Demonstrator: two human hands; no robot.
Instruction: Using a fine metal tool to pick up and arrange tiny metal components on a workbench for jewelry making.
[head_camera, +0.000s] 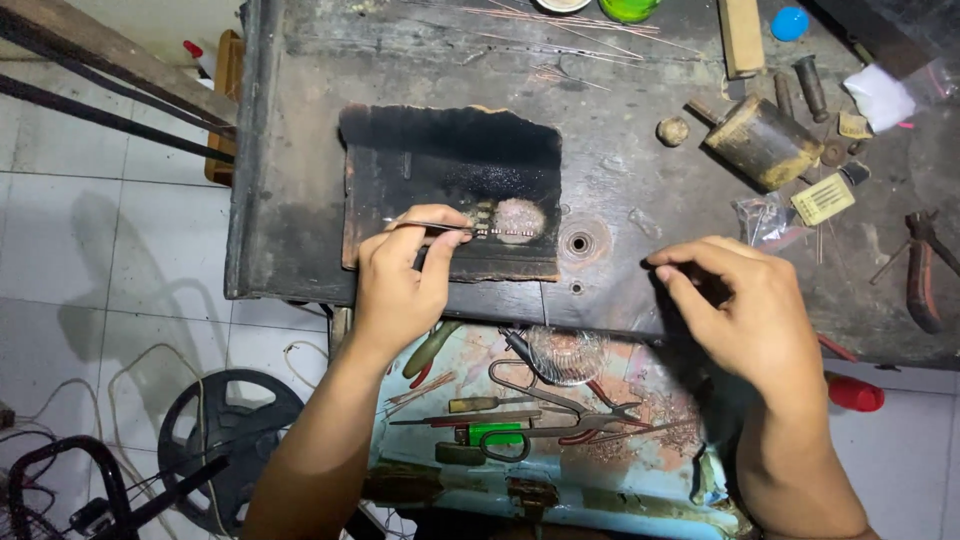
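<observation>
A small craft workshop, by the look of it a metalworker's bench. The dark, scorched tabletop (620, 170) carries a charred block (450, 160), thin wire rods (560, 25) and pliers (922, 270). An open drawer (560, 440) below holds scissors (545, 425), hand tools and metal filings. The floor is white tile (110, 240) strewn with cables.

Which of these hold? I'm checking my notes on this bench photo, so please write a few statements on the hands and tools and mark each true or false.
1. The left hand holds thin tweezers over a charred block. True.
2. The right hand grips the pliers. False: they lie apart on the bench.
3. Scissors lie in the open tray below the bench. True.
4. The blue cap sits on the charred block. False: it lies at the far bench edge.
</observation>
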